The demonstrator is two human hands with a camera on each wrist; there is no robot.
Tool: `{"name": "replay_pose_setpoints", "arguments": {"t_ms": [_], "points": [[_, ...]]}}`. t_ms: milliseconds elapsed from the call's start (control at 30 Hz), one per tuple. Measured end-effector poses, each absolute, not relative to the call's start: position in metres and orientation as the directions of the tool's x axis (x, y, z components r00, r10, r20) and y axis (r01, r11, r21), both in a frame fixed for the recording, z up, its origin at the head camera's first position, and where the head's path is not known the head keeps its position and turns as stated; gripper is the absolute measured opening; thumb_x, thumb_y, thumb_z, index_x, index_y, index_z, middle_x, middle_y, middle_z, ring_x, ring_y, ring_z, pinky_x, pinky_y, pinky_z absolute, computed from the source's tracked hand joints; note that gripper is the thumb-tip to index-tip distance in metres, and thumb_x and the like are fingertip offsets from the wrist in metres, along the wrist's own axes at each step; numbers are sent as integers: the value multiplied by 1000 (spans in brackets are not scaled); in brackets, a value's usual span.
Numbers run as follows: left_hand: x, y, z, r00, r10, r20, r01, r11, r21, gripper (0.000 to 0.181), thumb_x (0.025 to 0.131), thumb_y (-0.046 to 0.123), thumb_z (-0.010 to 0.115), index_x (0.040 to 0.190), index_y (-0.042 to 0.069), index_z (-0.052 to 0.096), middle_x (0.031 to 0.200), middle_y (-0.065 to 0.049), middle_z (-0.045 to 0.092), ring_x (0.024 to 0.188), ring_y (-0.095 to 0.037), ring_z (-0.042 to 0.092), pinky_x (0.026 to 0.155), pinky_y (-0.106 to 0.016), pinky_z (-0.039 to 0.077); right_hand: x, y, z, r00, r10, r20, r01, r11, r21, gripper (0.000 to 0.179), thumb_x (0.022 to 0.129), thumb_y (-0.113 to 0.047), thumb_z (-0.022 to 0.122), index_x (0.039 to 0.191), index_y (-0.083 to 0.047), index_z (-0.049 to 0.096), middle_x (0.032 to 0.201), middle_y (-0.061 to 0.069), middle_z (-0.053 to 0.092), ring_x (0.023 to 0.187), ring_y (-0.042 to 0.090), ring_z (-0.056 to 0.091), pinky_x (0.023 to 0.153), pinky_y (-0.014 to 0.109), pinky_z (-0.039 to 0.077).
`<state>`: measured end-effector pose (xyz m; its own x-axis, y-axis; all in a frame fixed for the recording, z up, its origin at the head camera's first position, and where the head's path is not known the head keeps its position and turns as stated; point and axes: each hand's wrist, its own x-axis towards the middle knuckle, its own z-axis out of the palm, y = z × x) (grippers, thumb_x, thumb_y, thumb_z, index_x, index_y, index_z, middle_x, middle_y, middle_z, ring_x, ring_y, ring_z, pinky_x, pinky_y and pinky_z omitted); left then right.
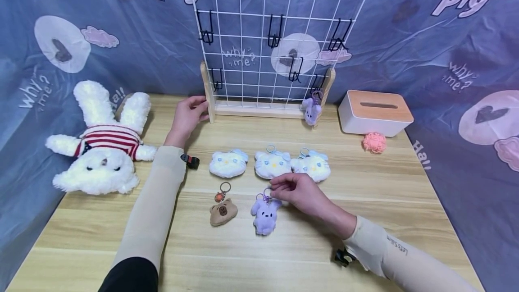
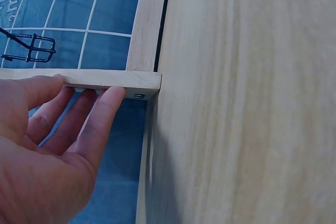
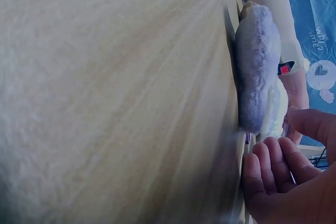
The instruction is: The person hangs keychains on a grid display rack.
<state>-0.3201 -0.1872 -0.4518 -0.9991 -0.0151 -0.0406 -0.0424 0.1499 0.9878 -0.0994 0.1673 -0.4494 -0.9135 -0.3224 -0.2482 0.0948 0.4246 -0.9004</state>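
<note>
Head: purple plush (image 1: 265,221) beside right hand (image 1: 303,194)

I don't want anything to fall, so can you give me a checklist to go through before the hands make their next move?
1. Rack held: the left hand grips its wooden post. Ok.
2. Purple plush apart from the brown bear plush: there is table between them. Ok.
3. Right hand pinching the purple plush's ring: fingers are close to it, but whether they pinch it, cannot tell.
4. Top middle hook free: nothing hangs there. Ok.
5. Lower right hook free: another plush hangs there. Not ok.
</note>
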Motion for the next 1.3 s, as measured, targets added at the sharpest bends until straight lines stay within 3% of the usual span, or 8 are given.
{"name": "replay_pose_setpoints", "arguments": {"t_ms": [333,667,967,1300], "points": [[-320,-186,-452,-999,-21,-38,-41,152,987,38,115,14,65,149,-2,67,131,-16,68,114,-18,73,92,-22,72,-99,163,-451,-918,-331,-218,20,511,-859,31,94,-11,88,124,-3,81,113,10,81,98,14,71,84,16,64],[-319,-186,-451,-999,-24,-36,-39,163,986,39,115,15,65,150,-2,67,133,-18,67,119,-24,73,95,-25,73,-96,157,-454,-937,-299,-179,-24,568,-823,29,92,-11,90,119,-6,82,105,7,77,92,8,66,80,14,59],[-319,-185,-448,-999,-20,-41,-44,173,984,39,115,16,66,150,0,67,132,-16,68,115,-19,73,95,-24,72,-95,152,-455,-947,-296,-124,-87,609,-788,25,92,-10,91,115,-8,83,100,4,73,92,13,63,77,15,54],[-318,-185,-449,-999,-15,-38,-41,175,984,39,115,15,64,151,-1,66,135,-20,65,120,-26,72,95,-23,72,-94,151,-458,-948,-305,-89,-128,624,-771,25,91,-7,90,115,-7,83,98,3,72,91,14,64,76,16,55]]}}
